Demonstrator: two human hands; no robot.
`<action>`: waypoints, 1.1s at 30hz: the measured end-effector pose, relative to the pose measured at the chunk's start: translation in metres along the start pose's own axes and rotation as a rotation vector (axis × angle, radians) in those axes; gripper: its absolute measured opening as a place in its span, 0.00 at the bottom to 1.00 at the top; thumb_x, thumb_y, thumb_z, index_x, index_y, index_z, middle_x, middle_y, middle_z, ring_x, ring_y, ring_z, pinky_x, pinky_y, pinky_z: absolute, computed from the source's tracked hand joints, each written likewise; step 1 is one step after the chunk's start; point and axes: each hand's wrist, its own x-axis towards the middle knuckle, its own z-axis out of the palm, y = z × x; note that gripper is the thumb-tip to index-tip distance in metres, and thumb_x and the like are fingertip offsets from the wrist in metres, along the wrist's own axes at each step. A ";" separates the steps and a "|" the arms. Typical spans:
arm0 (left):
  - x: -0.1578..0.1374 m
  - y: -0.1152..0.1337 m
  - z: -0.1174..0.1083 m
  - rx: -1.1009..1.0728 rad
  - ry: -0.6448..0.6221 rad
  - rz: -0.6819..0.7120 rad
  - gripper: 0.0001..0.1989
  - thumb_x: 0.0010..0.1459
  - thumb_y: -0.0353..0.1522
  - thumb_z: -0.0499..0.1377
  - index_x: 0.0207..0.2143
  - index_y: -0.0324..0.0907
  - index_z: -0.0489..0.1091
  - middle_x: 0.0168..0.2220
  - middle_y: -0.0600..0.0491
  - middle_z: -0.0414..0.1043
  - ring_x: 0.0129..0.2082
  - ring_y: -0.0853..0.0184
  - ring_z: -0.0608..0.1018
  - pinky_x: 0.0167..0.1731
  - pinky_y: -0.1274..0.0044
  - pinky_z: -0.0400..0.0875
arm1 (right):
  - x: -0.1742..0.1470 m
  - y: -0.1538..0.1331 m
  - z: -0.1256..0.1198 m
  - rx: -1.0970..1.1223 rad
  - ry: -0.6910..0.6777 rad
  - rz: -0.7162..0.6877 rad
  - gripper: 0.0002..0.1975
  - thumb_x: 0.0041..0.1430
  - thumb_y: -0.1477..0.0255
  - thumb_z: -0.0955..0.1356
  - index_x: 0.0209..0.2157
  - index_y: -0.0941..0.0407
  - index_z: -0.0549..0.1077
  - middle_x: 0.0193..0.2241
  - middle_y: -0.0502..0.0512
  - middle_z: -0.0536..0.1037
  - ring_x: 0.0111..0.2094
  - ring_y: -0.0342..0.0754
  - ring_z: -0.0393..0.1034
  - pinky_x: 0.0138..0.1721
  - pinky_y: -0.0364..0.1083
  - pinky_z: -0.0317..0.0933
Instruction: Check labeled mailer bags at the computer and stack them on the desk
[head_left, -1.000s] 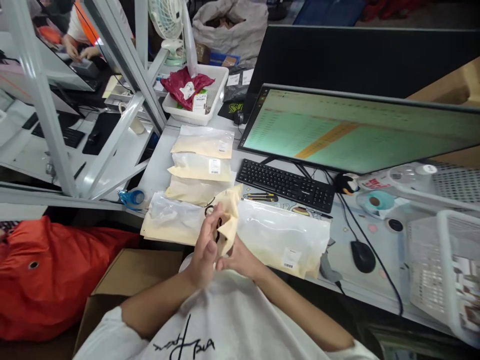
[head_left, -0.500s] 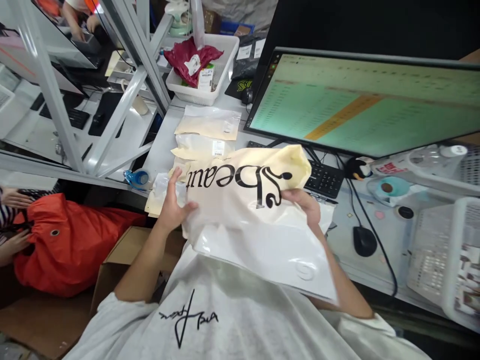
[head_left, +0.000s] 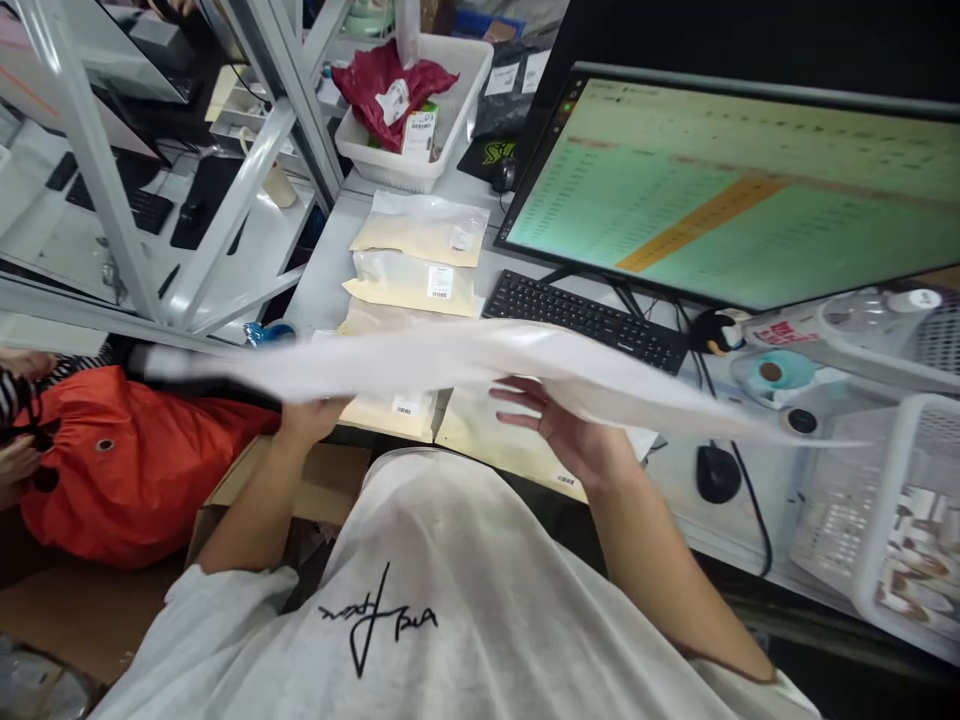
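Note:
A white plastic packaging bag [head_left: 420,352] is stretched out level across the front of me, seen nearly edge-on and blurred at both ends. My left hand [head_left: 309,420] grips its near edge on the left, though the bag hides most of the fingers. Under the right part of the bag is my right hand [head_left: 566,420], fingers spread and its thumb out of sight. Cream-coloured packets in clear plastic with barcode labels lie beneath and beyond the bag: one packet [head_left: 420,235] at the back, another packet [head_left: 409,280] before it, and a larger packet [head_left: 517,440] near my right hand.
A monitor [head_left: 675,190] stands behind a black keyboard [head_left: 585,318]. To the right are a mouse [head_left: 718,473], a tape roll [head_left: 784,370] and a white basket [head_left: 874,560]. A white bin [head_left: 397,172] sits at the back. At left, another person's hands hold a red bag [head_left: 142,470] above a cardboard box [head_left: 240,480].
The bag has swung from facing me, its black lettering showing, to nearly edge-on and spread wider. My left hand has moved left; the right hand's fingers have come apart.

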 end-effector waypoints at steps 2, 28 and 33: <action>0.000 0.008 -0.006 0.012 0.005 -0.024 0.31 0.51 0.52 0.73 0.48 0.39 0.77 0.47 0.44 0.80 0.55 0.48 0.79 0.62 0.55 0.74 | 0.003 0.001 -0.001 0.045 0.026 0.030 0.31 0.54 0.43 0.74 0.54 0.46 0.77 0.55 0.54 0.80 0.62 0.60 0.70 0.60 0.63 0.69; -0.014 0.063 -0.012 -0.424 -0.615 -0.193 0.15 0.68 0.42 0.63 0.47 0.40 0.78 0.42 0.48 0.81 0.40 0.63 0.82 0.42 0.77 0.78 | 0.017 0.018 -0.055 0.146 0.461 0.109 0.26 0.29 0.70 0.80 0.36 0.54 0.78 0.38 0.58 0.83 0.41 0.59 0.78 0.49 0.60 0.73; -0.018 0.073 -0.011 -0.379 -0.639 -0.247 0.19 0.69 0.46 0.60 0.37 0.39 0.76 0.31 0.51 0.78 0.28 0.66 0.79 0.28 0.78 0.77 | 0.018 0.009 -0.057 0.122 0.509 0.101 0.22 0.25 0.71 0.78 0.29 0.54 0.76 0.38 0.59 0.83 0.41 0.60 0.78 0.48 0.61 0.73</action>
